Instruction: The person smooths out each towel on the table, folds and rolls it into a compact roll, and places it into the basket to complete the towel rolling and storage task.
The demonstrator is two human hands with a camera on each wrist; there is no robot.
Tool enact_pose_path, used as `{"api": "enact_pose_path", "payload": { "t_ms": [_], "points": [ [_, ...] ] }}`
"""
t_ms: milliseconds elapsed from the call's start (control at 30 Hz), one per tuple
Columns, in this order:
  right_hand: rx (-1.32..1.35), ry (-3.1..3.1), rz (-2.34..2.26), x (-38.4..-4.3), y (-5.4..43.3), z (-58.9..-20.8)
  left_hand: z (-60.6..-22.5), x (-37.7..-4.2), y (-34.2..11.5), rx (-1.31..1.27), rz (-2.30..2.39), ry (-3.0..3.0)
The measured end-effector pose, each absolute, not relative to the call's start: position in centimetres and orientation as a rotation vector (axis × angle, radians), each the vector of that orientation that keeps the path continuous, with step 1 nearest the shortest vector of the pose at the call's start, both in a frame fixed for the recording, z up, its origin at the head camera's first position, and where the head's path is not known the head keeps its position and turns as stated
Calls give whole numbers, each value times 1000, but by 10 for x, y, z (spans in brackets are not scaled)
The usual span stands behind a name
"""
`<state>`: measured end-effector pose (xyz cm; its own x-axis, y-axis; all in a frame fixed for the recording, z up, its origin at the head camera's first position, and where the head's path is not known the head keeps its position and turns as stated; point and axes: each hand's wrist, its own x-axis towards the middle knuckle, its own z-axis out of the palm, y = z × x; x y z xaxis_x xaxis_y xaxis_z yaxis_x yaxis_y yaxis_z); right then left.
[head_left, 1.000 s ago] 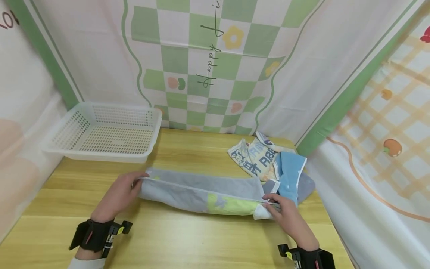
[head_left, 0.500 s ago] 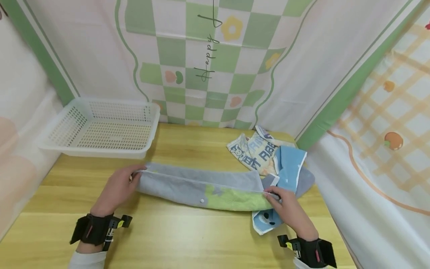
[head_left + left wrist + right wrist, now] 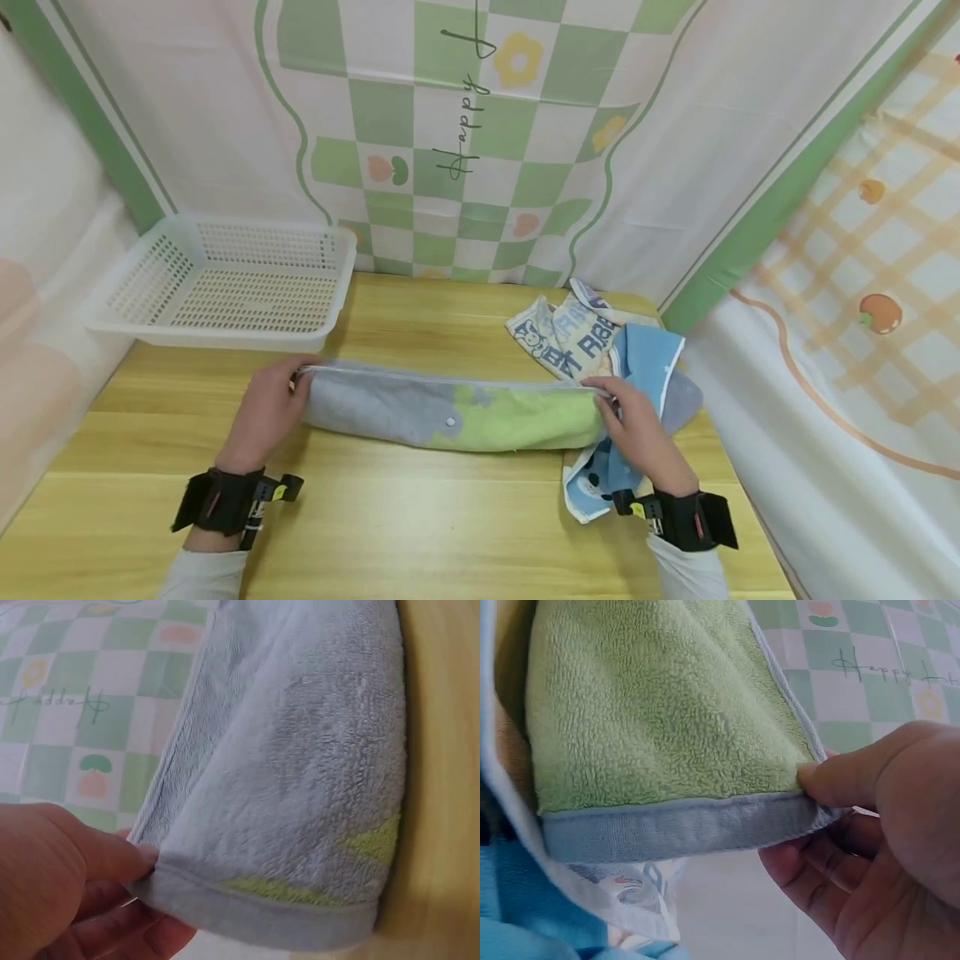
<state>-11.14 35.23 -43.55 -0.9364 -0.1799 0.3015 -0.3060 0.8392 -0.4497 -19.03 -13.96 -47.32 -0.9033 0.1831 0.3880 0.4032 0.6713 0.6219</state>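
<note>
A grey and green towel [image 3: 450,412], folded into a long strip, stretches between my two hands across the middle of the table. My left hand [image 3: 270,408] pinches its far left corner, thumb on top and fingers beneath, as the left wrist view shows on the grey towel end [image 3: 277,787]. At the other end my right hand [image 3: 636,425] pinches the far right corner; the right wrist view shows the green pile and grey hem [image 3: 682,829] there. A blue towel [image 3: 588,487] with a dark-spotted print lies under and beside my right hand, partly hidden.
A white perforated plastic basket [image 3: 240,337] stands at the back left of the wooden table [image 3: 375,533]. Crumpled at the back right are a cream printed towel [image 3: 577,337] and a greyish-purple cloth [image 3: 682,400]. Patterned curtains [image 3: 465,225] hang behind and on both sides.
Both hands have kept hold of the towel corners. My right hand has moved away from me and the upper edge has gone back, so the top layer now covers most of the lower one.
</note>
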Motion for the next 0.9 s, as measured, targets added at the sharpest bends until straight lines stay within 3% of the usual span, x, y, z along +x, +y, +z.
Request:
{"api": "enact_pose_path", "payload": {
  "t_ms": [467,633,900],
  "points": [
    [235,-2938,738,-170,352,-456,-500,-217,-133,-380,-1084,-2676],
    [74,-3087,699,-171,347,-462,-502,-209,-132,-420,-979,-2656],
    [-47,-3249,526,-161,344,-467,-497,-185,-122,-709,-768,-2669]
  ]
}}
